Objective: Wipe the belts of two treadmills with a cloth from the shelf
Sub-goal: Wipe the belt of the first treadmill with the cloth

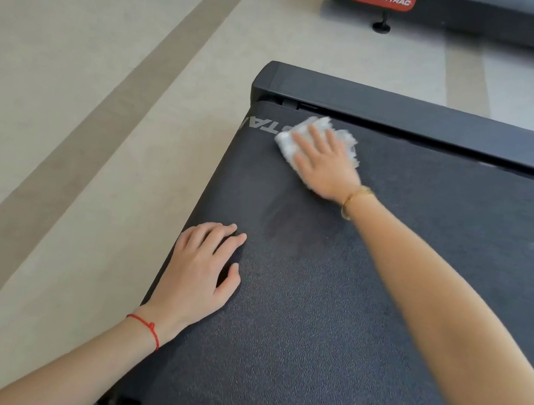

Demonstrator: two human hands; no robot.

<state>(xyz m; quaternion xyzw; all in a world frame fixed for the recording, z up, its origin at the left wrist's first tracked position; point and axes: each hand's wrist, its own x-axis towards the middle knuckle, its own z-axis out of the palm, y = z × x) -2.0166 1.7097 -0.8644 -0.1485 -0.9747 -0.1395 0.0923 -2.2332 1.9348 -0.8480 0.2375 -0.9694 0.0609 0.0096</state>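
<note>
**Two hands on the near treadmill belt**

We press the white cloth (316, 140) flat under our right hand (325, 164), fingers straight and spread, at the far left corner of the belt (326, 332), just short of the black end cap (410, 114). We judge the cloth soft, light and limp, likely to bunch, so a flat palm over its middle suits it better than a pinch at an edge. The belt looks rough and grippy, so it should drag. Our right arm reaches far and straight. Our left hand (201, 274) rests open on the belt's left edge, holding nothing, bracing us. A second treadmill (494, 14) stands far right across the floor (65, 103).
</note>
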